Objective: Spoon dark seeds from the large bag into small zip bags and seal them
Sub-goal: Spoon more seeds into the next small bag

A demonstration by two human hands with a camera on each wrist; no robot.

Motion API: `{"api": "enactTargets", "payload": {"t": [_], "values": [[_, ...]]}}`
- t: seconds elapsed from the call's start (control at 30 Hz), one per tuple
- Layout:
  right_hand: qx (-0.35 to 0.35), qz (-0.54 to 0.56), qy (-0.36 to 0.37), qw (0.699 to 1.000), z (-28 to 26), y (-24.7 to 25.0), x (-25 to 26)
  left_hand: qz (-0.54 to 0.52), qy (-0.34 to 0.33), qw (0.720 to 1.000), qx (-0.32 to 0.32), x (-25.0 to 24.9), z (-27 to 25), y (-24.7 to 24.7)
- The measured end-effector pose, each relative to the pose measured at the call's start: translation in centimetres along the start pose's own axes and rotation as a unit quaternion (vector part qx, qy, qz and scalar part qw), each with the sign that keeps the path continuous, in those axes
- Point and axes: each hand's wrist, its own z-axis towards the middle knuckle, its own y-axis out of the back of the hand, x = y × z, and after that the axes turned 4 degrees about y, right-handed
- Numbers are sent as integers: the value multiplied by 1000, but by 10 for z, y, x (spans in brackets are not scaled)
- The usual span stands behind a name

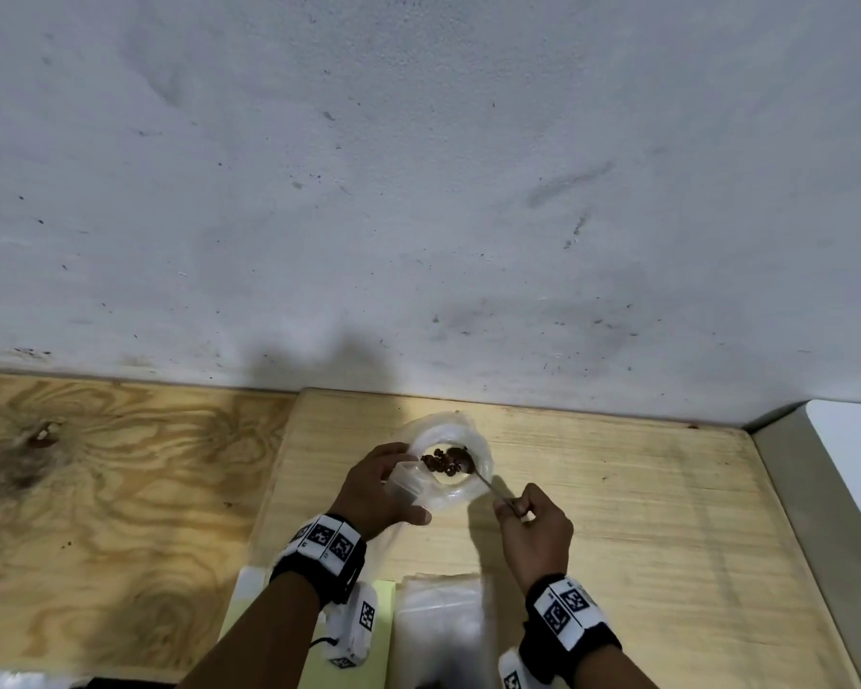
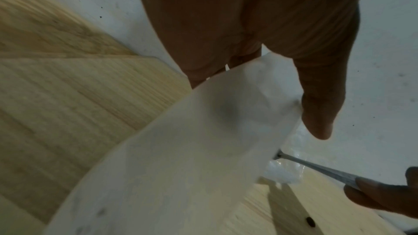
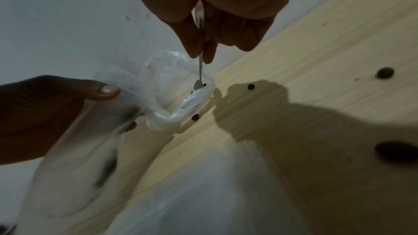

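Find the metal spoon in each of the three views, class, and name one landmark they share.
Head: spoon at lower centre, bowl over the large bag.
Left wrist: only its handle, lower right.
Right wrist: upper centre, hanging from the right hand.
Shared landmark: the large bag's rolled rim.

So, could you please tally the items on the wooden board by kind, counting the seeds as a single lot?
Large bag: 1
Small zip bag, held by the left hand: 1
Spoon, held by the right hand: 1
Stack of spare zip bags: 1
Lot of dark seeds: 1
Total: 5
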Motion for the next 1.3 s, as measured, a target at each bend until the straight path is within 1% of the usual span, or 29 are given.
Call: {"api": "enactTargets", "payload": {"t": [0.23,0.47,0.57,0.73,0.83,0.93,1.1,1.2,1.3], "values": [[-2,49,-48,998,-14,-13,8,8,3,1000,-7,-2,-1,-2],[1,90,-138,986,-10,-33,9,-3,13,1000,2,-2,1,-6],[3,96,-162,982,-5,-42,8,0,17,1000,15,-1,4,-5],[41,117,-214,969,5,-48,14,-2,3,999,41,-2,7,-2],[67,142,-246,957,10,-45,25,26,-7,998,65,-3,9,-2],[76,166,-253,950,12,-42,37,36,-8,996,78,-2,10,0],[76,190,-270,941,24,-45,40,49,-15,995,90,-2,11,3],[67,197,-273,939,28,-44,44,36,-8,996,82,-2,12,5],[62,214,-268,937,29,-38,43,-2,14,997,70,-1,13,7]]}}
